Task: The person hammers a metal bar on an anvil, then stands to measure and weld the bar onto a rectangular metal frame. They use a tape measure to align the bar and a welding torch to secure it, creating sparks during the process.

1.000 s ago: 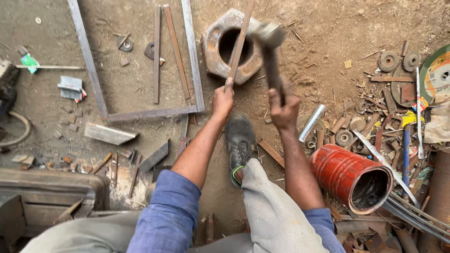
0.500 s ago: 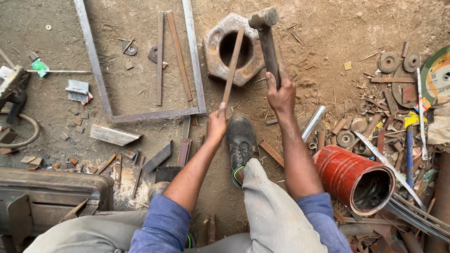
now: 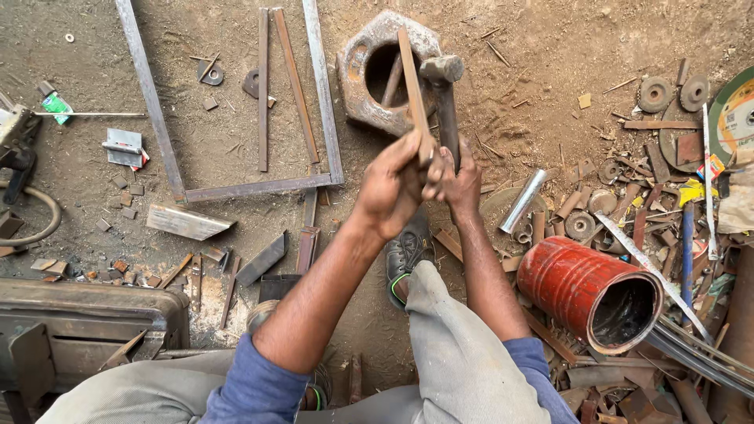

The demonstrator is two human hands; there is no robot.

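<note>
Left hand (image 3: pixel 393 184), at centre, is wrapped tightly round the near end of a flat metal strip (image 3: pixel 411 82), which runs toward 12 o'clock across a large rusted hexagonal nut (image 3: pixel 369 74). Right hand (image 3: pixel 459 177), touching it at 3 o'clock, is clenched round a hammer (image 3: pixel 444 94); the hammer head lies over the nut's rim. A red metal can (image 3: pixel 593 290) lies on its side at 4 o'clock.

A rectangular metal frame (image 3: pixel 236 188) is lying flat on the dirt, two loose bars (image 3: pixel 276 86) being enclosed by it. A red can (image 3: pixel 585 290) is lying on its side among scrap discs (image 3: pixel 654 94) and offcuts. A short silver pipe (image 3: pixel 524 200) is lying just beside them. A green grinding disc (image 3: pixel 734 118) is being cut off by the right edge.
</note>
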